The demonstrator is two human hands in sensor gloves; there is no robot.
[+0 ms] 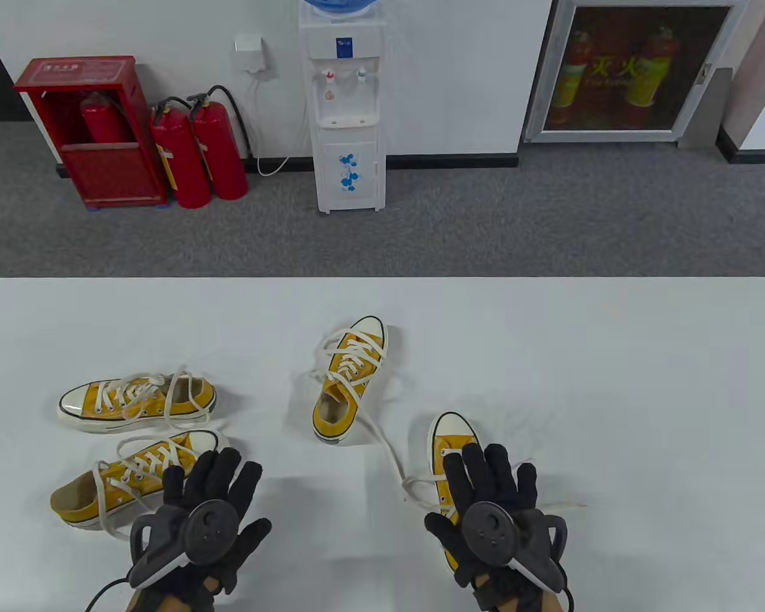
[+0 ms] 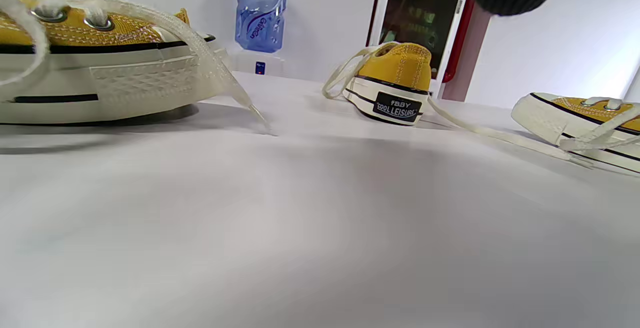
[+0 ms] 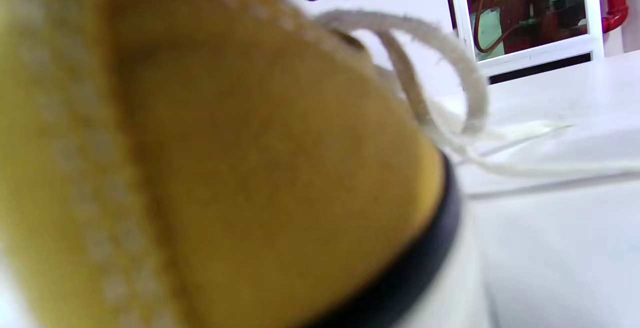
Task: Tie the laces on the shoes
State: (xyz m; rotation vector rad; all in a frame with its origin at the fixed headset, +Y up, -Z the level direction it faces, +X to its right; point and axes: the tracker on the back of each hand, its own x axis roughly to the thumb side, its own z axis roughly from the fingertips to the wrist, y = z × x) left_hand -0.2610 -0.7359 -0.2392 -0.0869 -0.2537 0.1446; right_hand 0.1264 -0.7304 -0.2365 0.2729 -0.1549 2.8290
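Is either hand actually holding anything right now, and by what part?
Neither: the left hand and right hand lie with straight fingers over two yellow shoes, gripping nothing visible.

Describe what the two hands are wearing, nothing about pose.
Both the left hand and the right hand wear black knit gloves covering every finger. Strapped to the back of each is a dark grey tracker with a round disc face and a curved grey ring handle. A thin black cable trails from the left one.
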